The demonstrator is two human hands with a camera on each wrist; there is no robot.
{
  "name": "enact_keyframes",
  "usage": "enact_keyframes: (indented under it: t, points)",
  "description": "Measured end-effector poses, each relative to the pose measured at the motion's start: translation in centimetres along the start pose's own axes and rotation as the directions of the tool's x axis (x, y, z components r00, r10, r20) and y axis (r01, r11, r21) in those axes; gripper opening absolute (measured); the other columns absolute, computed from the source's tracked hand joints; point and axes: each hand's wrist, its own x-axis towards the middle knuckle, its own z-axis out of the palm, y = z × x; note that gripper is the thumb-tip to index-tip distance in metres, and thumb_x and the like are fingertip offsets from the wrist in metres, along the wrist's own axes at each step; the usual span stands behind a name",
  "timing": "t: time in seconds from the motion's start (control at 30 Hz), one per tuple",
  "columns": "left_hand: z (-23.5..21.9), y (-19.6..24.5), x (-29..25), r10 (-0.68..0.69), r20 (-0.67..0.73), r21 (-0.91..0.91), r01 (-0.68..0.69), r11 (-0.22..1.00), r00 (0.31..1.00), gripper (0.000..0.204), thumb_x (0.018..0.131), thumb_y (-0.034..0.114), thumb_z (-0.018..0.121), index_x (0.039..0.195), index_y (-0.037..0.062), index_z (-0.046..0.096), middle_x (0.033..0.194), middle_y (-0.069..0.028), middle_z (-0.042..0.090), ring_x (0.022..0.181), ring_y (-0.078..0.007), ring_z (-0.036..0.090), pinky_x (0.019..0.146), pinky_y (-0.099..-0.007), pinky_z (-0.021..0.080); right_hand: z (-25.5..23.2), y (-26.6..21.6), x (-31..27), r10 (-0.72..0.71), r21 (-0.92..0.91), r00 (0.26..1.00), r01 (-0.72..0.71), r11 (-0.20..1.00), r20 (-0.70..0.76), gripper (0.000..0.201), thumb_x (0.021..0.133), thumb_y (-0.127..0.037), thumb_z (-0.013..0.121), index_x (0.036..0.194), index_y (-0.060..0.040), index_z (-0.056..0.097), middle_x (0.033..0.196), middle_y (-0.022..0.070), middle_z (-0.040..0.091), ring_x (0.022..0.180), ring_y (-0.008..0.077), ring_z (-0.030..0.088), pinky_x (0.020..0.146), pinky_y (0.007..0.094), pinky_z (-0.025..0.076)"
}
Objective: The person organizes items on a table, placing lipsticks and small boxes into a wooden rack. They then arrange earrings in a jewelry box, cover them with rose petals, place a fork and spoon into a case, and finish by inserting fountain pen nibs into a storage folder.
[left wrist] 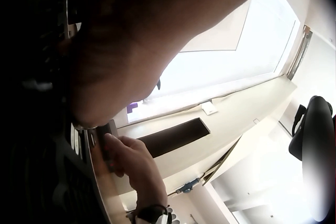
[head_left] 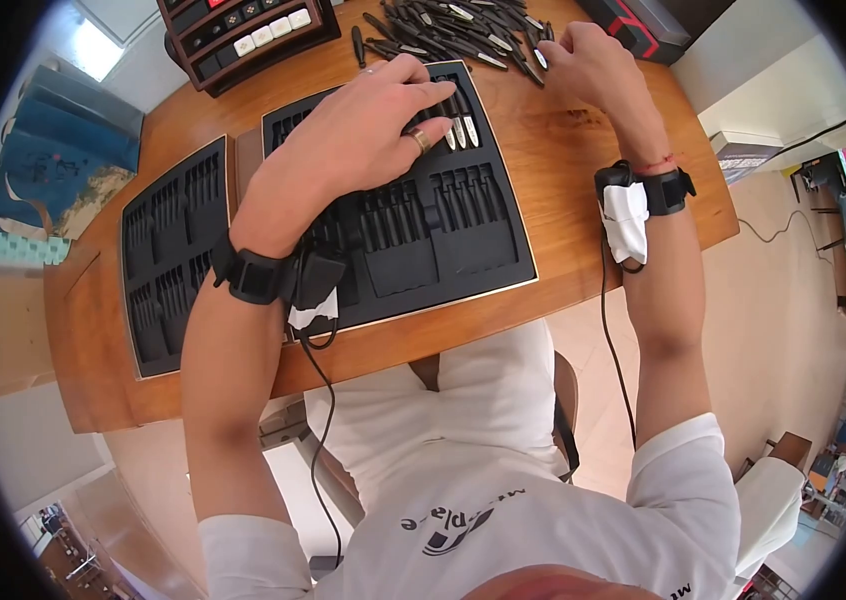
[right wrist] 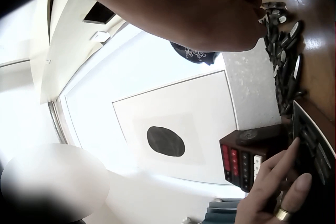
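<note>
As the left hand [head_left: 363,125] spans the slotted tray [head_left: 398,270], its fingers are extended and apparently released, index and thumb angled toward pale-ended pieces [head_left: 461,132], which the slots presumably hold apart. The right hand [head_left: 598,70] bends its fingers beside the loose heap [head_left: 443,25] of black pieces on the table [head_left: 583,150]; whether it grasps one cannot be told. The heap lies beyond the tray, likely for easy reach.

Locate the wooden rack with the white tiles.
In the head view, the wooden rack stands upper left, beyond the black trays and left of the dark pile.
</note>
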Motion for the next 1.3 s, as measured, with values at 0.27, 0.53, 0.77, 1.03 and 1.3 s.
enact_keyframes:
  t: [0.27, 0.53, 0.77, 1.03, 1.3]
  points:
    - [0.3, 0.5, -0.2, -0.012, 0.024, 0.083, 0.01, 0.996, 1.0, 0.042, 0.105, 0.034, 0.069, 0.138, 0.0069, 0.071, 0.127, -0.0127, 0.062, 0.119, -0.0332, 0.061, 0.102, -0.0432, 0.052, -0.3, -0.4, 0.0, 0.031, -0.01, 0.995, -0.03, 1.0, 0.093, 0.044, 0.099, -0.04, 0.064, 0.111, 0.0015, 0.074, 0.11, 0.0297, 0.075, 0.106, 0.0495, 0.072, 0.091, 0.0556, 0.056]
    - [0.6, 0.7, -0.2, -0.038, 0.029, 0.099, 0.035, 0.994, 0.999, 0.046, 0.105, 0.038, 0.068, 0.139, 0.0074, 0.071, 0.133, -0.0142, 0.061, 0.123, -0.0347, 0.06, 0.104, -0.0443, 0.051, -0.2, -0.5, -0.1, 0.055, -0.04, 0.991, -0.051, 0.998, 0.118, 0.046, 0.098, -0.04, 0.064, 0.112, 0.0023, 0.074, 0.112, 0.0295, 0.075, 0.107, 0.0504, 0.071, 0.091, 0.0568, 0.056]
    - [0.7, 0.3, -0.3, -0.018, 0.02, 0.073, 0.017, 0.997, 1.0, 0.043, 0.106, 0.035, 0.068, 0.139, 0.0075, 0.071, 0.132, -0.0146, 0.061, 0.121, -0.0355, 0.06, 0.105, -0.0439, 0.051, 1.5, 0.8, 0.3, 0.022, -0.047, 0.999, -0.021, 0.999, 0.041, 0.043, 0.095, -0.036, 0.067, 0.093, 0.0062, 0.069, 0.094, 0.03, 0.073, 0.094, 0.0492, 0.072, 0.083, 0.0522, 0.056]
    - [0.6, -0.1, -0.3, -0.032, 0.029, 0.023, 0.031, 0.999, 0.999, 0.041, 0.106, 0.031, 0.068, 0.14, 0.0081, 0.07, 0.132, -0.014, 0.06, 0.12, -0.0353, 0.06, 0.105, -0.0432, 0.051, 1.6, 1.6, 1.0, -0.09, 0.031, 0.995, 0.089, 0.996, 0.052, 0.036, 0.087, -0.024, 0.068, 0.083, 0.0117, 0.062, 0.07, 0.027, 0.059, 0.061, 0.0373, 0.057, 0.063, 0.0461, 0.05]
    - [0.5, -1.5, 0.2, -0.088, -0.122, -0.201, 0.063, 0.978, 0.989, 0.032, 0.108, 0.024, 0.064, 0.13, 0.0018, 0.071, 0.109, -0.0118, 0.07, 0.097, -0.0279, 0.068, 0.09, -0.0376, 0.054, -2.0, -2.0, -0.1, -0.118, 0.571, 0.961, -0.047, 0.82, 0.249, 0.034, 0.098, -0.028, 0.072, 0.082, 0.0007, 0.065, 0.066, 0.0008, 0.055, 0.052, 0.0101, 0.047, 0.049, 0.0341, 0.038]
